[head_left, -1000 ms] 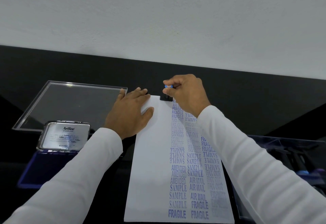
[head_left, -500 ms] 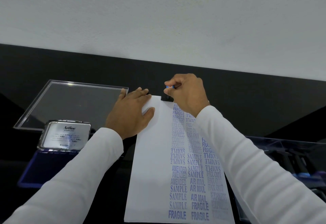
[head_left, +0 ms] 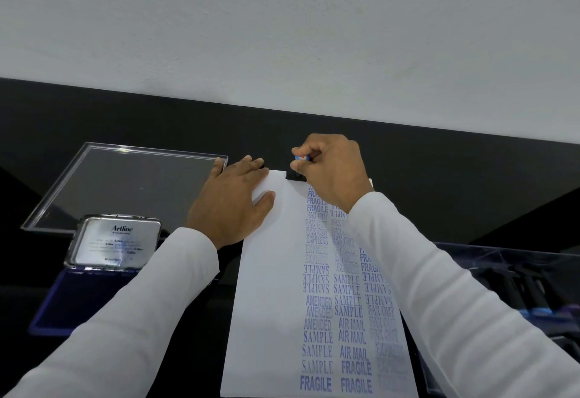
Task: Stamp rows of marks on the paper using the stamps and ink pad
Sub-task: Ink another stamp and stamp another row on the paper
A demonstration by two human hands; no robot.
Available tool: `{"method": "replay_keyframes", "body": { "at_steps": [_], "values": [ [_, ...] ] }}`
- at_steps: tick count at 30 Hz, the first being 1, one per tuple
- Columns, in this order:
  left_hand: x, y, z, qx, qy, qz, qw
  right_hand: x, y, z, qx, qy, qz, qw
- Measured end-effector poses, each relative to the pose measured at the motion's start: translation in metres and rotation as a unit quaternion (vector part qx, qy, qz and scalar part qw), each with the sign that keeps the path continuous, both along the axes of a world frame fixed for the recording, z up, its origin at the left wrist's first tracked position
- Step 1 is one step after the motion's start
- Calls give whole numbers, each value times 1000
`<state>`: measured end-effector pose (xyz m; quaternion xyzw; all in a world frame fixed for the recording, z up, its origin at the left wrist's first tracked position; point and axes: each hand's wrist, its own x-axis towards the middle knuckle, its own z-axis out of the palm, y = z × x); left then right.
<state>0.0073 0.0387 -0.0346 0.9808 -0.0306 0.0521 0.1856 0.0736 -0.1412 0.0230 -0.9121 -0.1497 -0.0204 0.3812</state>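
A long white paper (head_left: 270,303) lies on the black table, its right part filled with columns of blue stamped words. My right hand (head_left: 332,171) grips a small black stamp (head_left: 296,175) with a blue-topped handle and holds it down on the paper's far edge, at the top of the left column. My left hand (head_left: 233,201) lies flat, fingers spread, on the paper's far left corner. The open ink pad (head_left: 59,297), with its silver Artline lid (head_left: 114,240) raised, sits at the near left.
A clear acrylic lid (head_left: 125,184) lies flat at the far left behind the ink pad. A clear tray (head_left: 508,284) with several dark stamps stands at the right, partly behind my right sleeve. A white wall rises behind the black table.
Nearly nothing differs. Both hands stay in place on the paper's far edge; the view has shifted very slightly.
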Motion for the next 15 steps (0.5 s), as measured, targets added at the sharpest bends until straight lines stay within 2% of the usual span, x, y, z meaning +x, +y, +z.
{"method": "replay_keyframes", "body": {
  "at_steps": [15],
  "values": [
    [0,0,-1,-1,-8,-4,1000,8,1,1,9,5,-3,1000]
  ]
}}
